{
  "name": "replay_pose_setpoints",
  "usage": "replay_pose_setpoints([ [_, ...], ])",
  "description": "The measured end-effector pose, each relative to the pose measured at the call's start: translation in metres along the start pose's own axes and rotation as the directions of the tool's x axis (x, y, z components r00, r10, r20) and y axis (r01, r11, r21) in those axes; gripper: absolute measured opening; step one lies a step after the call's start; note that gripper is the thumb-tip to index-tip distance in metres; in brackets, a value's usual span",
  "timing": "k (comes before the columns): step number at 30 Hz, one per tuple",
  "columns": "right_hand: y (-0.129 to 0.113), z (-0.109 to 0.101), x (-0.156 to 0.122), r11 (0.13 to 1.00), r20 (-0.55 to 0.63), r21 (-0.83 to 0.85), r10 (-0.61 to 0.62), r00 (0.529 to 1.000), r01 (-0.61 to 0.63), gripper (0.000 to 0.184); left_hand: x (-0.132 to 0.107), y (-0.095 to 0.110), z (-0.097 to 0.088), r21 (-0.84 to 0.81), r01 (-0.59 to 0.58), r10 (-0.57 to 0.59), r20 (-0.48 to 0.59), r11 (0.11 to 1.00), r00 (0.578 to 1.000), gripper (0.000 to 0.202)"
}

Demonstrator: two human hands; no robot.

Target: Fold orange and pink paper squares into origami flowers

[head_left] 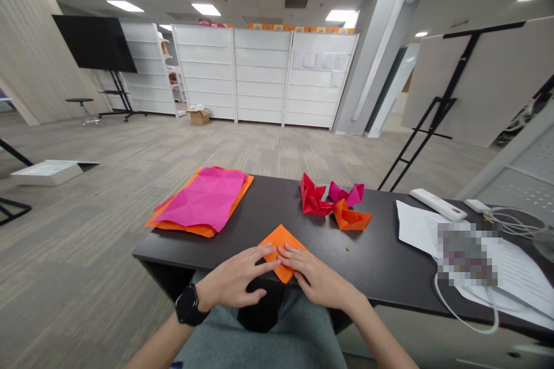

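Observation:
A folded orange paper (281, 236) lies like a diamond at the front edge of the dark table, one corner pointing away from me. My left hand (238, 277), with a black watch on its wrist, rests its stretched fingertips on the paper's left part. From the other side my right hand (318, 277) lays its extended fingers flat on the paper's right part. Beyond them stand folded paper boats: a red boat (314, 196), a magenta boat (347, 193) and an orange boat (351, 217). To the left is a stack of creased magenta and orange sheets (203, 196).
Printed papers (415, 225) cover the table's right end, with a white power strip (438, 204) and a white cable (465, 314) by them. A blurred patch hides something on the papers. The dark tabletop (376, 265) ends just before my lap.

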State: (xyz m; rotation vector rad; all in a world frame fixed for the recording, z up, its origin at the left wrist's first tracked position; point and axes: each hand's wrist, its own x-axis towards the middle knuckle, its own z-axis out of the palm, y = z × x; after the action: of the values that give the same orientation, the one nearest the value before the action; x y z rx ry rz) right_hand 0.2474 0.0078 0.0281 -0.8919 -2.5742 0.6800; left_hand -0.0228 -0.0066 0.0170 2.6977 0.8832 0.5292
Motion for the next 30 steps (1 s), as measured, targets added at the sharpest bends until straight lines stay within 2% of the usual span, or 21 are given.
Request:
replay_pose_setpoints([
  [4,0.000,0.000,-0.005,1.000,-0.001,0.002,-0.008,1.000,0.008,0.063,-0.005,-0.002,0.007,0.040,0.094,-0.092,-0.067,0.995,0.994,0.057],
  [9,0.002,0.003,-0.005,1.000,-0.008,0.024,0.008,1.000,-0.008,0.062,-0.006,0.001,0.011,0.063,0.097,-0.093,-0.059,0.993,0.994,0.057],
  [17,0.005,0.001,-0.006,0.999,-0.023,0.048,0.016,1.000,-0.015,0.053,0.000,0.000,0.016,-0.005,0.177,-0.174,-0.195,0.984,0.965,0.035],
  [20,0.007,-0.001,-0.004,0.999,0.009,0.042,0.017,1.000,-0.018,0.047,0.002,-0.002,0.019,0.005,0.183,-0.178,-0.224,0.983,0.958,0.035],
  [24,0.005,-0.004,-0.001,0.999,0.057,0.026,0.028,0.998,-0.029,0.040,0.005,-0.003,0.015,0.021,0.157,-0.150,-0.195,0.987,0.969,0.034],
  [30,0.004,-0.004,0.002,0.998,0.043,-0.067,-0.006,0.999,0.008,0.039,0.011,-0.003,0.013,0.028,0.138,-0.129,-0.214,0.990,0.968,0.014],
])
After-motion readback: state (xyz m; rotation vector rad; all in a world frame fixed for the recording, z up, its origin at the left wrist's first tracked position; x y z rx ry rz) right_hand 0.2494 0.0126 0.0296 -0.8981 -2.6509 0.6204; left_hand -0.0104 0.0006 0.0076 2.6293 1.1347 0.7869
